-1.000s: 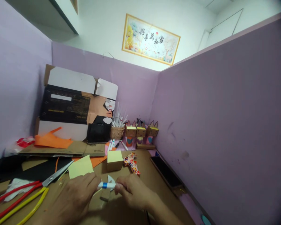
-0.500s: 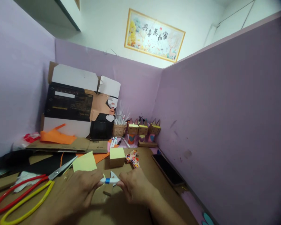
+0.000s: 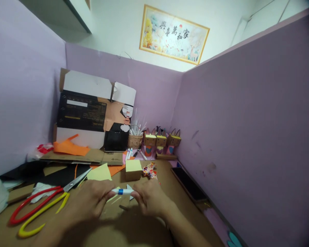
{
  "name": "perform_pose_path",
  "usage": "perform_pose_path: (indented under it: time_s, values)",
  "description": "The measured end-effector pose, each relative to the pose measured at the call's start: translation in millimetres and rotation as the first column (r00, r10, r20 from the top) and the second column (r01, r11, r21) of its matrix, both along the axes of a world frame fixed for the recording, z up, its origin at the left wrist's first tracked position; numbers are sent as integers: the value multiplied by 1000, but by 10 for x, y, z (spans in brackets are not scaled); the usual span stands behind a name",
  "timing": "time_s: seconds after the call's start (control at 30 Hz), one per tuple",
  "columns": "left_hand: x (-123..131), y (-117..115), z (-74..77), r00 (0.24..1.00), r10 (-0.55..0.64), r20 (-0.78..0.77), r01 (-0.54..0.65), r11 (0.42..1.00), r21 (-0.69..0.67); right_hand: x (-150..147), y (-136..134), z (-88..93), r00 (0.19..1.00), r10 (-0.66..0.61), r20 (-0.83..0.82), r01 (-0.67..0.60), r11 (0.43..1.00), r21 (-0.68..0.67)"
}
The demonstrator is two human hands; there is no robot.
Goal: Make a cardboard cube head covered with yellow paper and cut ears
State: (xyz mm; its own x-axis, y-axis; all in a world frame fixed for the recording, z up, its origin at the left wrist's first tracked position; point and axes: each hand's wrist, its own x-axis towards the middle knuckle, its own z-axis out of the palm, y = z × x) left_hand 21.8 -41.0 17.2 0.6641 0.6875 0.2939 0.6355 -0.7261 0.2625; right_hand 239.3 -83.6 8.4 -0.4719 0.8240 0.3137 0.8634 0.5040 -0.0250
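At the lower centre of the frame, the left hand (image 3: pixel 99 198) and right hand (image 3: pixel 149 197) each pinch one end of a white marker pen (image 3: pixel 124 191) with a blue band, held roughly level over the brown worktop (image 3: pixel 118 231). Scissors (image 3: pixel 69 185) with red and yellow handles lie lower left; a small yellow-topped cardboard box (image 3: pixel 133 175) sits just above the pen in the frame.

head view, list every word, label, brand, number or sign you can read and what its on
"興事萬和家", left to right, on the framed wall picture; the smaller lines under it are too small to read.
Print on the black panel of the unfolded box: too small and blurred to read.
Small dark marks on the flat cardboard: too blurred to read.
White marker: no legible text.
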Motion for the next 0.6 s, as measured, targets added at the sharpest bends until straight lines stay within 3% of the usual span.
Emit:
perform_pose_path:
  time_s: [0.1,0.2,0.33,0.43,0.53,0.6]
  values:
    - [-48,25,25,991,-80,-109,72,995,-75,-35,2,-4,999,12,33,-11,1000,-16]
    - [-82,54,36,994,-66,-89,66,998,-3,-58,4,-24,1000,9,-14,-11,995,-99]
    - [-69,53,12,989,-113,-93,111,993,-29,-92,-16,-60,1000,20,11,-20,1000,-12]
    - [-56,60,-36,989,-87,-116,89,996,8,-69,-3,-76,977,26,-214,-58,988,-146]
    - [-154,170,-77,997,59,-43,-52,987,152,102,47,-81,833,-104,-544,-112,930,-349]
    - [-285,290,-82,958,284,31,-285,948,144,287,79,-93,781,-136,-610,-131,919,-372]
